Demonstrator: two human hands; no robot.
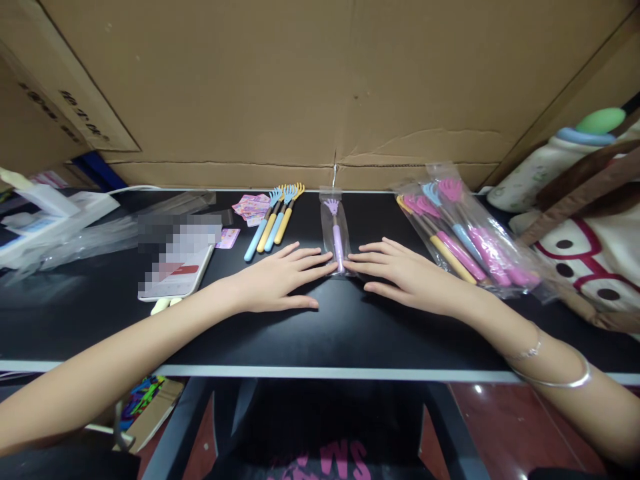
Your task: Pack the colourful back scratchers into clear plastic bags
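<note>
A purple back scratcher (337, 241) with a hand-shaped head lies in a clear plastic sleeve (327, 230) on the black table. My left hand (280, 279) rests flat at its left, fingertips touching the sleeve's lower end. From the other side, my right hand (400, 275) lies with spread fingers, its tips at the same end. Neither hand grips anything. Left of the sleeve are several unwrapped blue and yellow back scratchers (275, 223). Several bagged back scratchers (463, 233) in pink, yellow and blue lie beyond my right hand.
Small printed cards (251, 208) lie behind the loose scratchers. A phone (187, 263) and clear empty sleeves (115, 223) are at the left, near a white power strip (55, 217). A cardboard wall (320, 87) stands behind. A bottle (540, 167) and cartoon bag (595, 260) sit at right.
</note>
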